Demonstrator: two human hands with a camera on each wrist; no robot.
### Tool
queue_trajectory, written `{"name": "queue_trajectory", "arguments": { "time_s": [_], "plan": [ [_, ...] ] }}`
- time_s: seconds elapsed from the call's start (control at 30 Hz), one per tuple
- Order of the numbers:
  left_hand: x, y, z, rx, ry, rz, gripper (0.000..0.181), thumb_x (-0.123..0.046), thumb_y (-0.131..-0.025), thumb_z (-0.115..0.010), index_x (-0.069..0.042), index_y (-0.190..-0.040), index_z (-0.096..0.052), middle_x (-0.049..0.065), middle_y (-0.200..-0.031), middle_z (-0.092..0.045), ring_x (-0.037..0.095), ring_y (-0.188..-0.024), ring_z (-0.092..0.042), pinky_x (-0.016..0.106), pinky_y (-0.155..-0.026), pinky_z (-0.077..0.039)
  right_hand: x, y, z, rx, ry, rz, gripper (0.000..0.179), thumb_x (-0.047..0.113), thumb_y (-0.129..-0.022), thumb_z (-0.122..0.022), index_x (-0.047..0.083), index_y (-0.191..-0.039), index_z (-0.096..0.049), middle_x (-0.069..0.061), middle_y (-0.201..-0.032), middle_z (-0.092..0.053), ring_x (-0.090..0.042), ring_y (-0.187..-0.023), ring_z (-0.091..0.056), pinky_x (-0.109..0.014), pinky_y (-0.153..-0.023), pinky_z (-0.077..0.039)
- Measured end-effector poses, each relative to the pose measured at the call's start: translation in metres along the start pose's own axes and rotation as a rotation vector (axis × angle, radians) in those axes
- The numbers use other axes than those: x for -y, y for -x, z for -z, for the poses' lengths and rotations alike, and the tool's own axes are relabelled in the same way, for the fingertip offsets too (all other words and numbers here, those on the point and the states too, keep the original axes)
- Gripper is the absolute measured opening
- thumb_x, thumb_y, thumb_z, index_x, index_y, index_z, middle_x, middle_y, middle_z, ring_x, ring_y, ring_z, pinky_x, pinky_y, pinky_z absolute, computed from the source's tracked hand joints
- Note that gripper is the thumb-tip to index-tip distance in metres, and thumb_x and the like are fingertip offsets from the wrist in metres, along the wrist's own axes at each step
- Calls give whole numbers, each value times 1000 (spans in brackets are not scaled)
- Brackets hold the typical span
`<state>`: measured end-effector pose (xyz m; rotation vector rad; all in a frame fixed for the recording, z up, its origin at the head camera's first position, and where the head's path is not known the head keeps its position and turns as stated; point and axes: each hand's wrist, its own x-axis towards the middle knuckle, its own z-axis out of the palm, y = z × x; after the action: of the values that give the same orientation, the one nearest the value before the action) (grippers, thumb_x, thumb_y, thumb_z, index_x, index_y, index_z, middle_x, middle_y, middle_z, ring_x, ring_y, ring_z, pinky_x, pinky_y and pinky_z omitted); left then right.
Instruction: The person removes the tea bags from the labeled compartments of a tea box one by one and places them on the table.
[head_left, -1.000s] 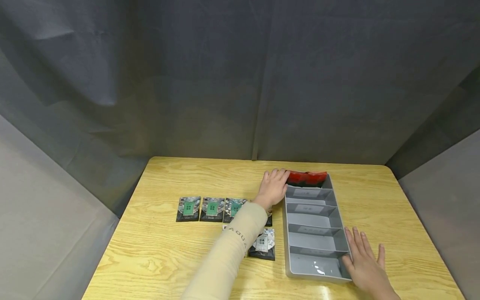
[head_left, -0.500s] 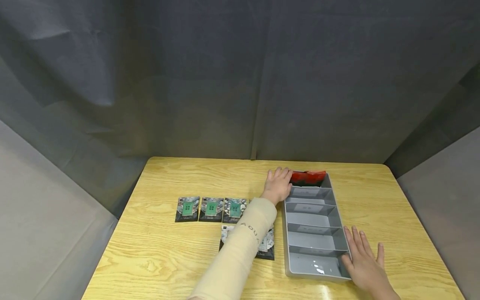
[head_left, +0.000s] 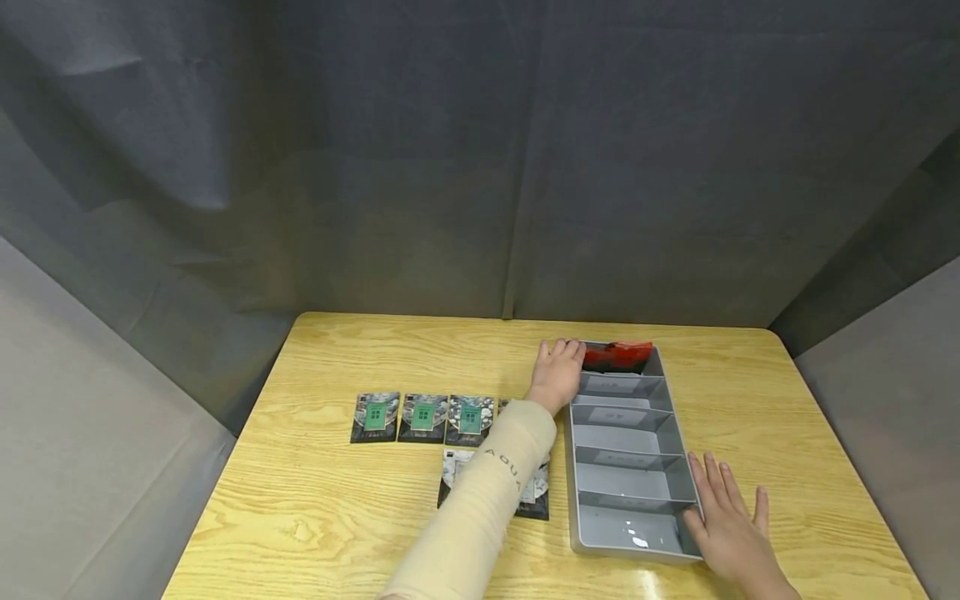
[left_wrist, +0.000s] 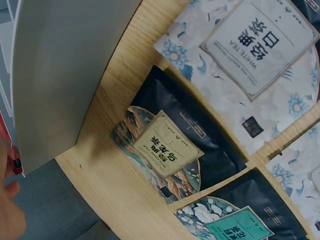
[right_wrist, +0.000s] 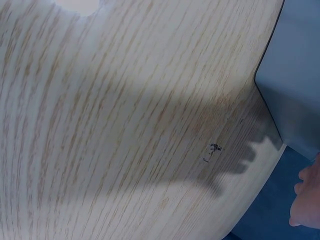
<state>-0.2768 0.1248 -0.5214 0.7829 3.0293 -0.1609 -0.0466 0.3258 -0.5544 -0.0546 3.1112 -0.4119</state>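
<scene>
A grey compartment box (head_left: 637, 552) stands on the table, its far compartment holding red-and-black tea packets (head_left: 628, 357). My left hand (head_left: 557, 377) reaches over the box's far left corner, fingertips at a red packet. In the left wrist view that packet's red corner (left_wrist: 11, 150) shows beside the fingers (left_wrist: 10, 215); I cannot tell whether they pinch it. My right hand (head_left: 731, 525) rests spread against the near right side of the box, thumb over the rim. At the right wrist view's edge, part of a hand (right_wrist: 309, 197) shows near the grey box wall (right_wrist: 295, 70).
Left of the box lie two rows of tea packets: green-labelled ones (head_left: 376, 418) behind, white-labelled ones (head_left: 534, 506) nearer, partly under the left sleeve (head_left: 480, 500). The left wrist view shows a yellow-labelled packet (left_wrist: 170, 145) and a white tea packet (left_wrist: 255, 50). Dark curtain (head_left: 420, 208) stands behind the table.
My left hand has shifted slightly right onto the far left corner, covering more of the left red packet. The left forearm has swung right. My right hand and the box have stayed put.
</scene>
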Motion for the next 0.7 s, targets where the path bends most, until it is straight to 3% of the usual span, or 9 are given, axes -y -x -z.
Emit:
{"name": "queue_trajectory", "arguments": {
  "time_s": [0.33,0.6,0.7],
  "plan": [
    [-2,3,-1,-93,-45,-22,36,-21,-96,-41,-30,-129,-50,-11,-128,-47,11,-122,-35,35,-100,-23,-1,1,-2,-34,6,13,67,28,-95,-38,17,-148,3,-18,-151,-6,-24,-138,15,-52,-97,27],
    [-2,6,-4,-212,-99,-39,24,-24,-89,-50,-34,-103,-67,-16,-104,-61,11,-112,-44,35,-95,-25,0,2,-1,-57,3,24,68,27,-95,-39,18,-148,2,-18,-151,-6,-21,-137,16,-52,-97,26],
    [-3,6,-3,-226,-104,-40,21,-23,-87,-52,-34,-92,-70,-16,-94,-63,10,-109,-46,35,-96,-25,0,2,-1,-65,4,29,68,27,-94,-40,18,-148,2,-17,-151,-7,-21,-138,16,-52,-98,25]
  ]
}}
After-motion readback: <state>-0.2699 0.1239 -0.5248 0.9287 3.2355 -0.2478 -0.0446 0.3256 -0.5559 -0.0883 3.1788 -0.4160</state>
